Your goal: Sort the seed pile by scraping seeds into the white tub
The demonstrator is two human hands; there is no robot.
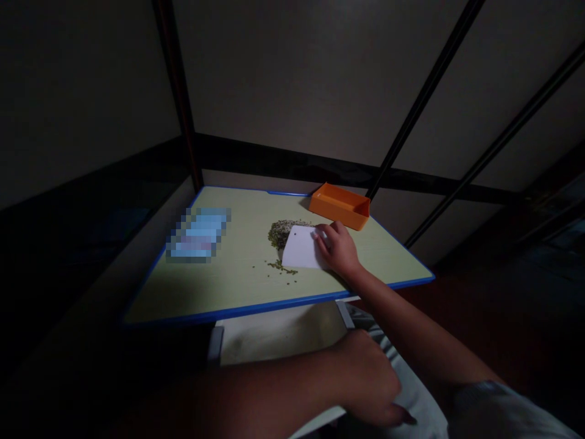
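"Below the table's point(228, 283) near edge, the left hand point(368, 378) curls downward!"

"Gripping anything?"

"Cannot tell; its fingers are mostly hidden from view."

"And up on the tabletop?"

"Stray seed-like bits point(276, 265) lie scattered first, and just past them comes the right hand point(340, 247), thumb and fingers clamped on the right side of a white card point(301, 249)!"

"Where's that card?"

"Mid-table, covering part of a dark, speckled pile point(276, 233) from view."

"Over on the left?"

"Something blue point(201, 235), pixelated. Farther right, an orange open tray point(340, 207) sits near the far edge, before pale panels point(292, 73)!"
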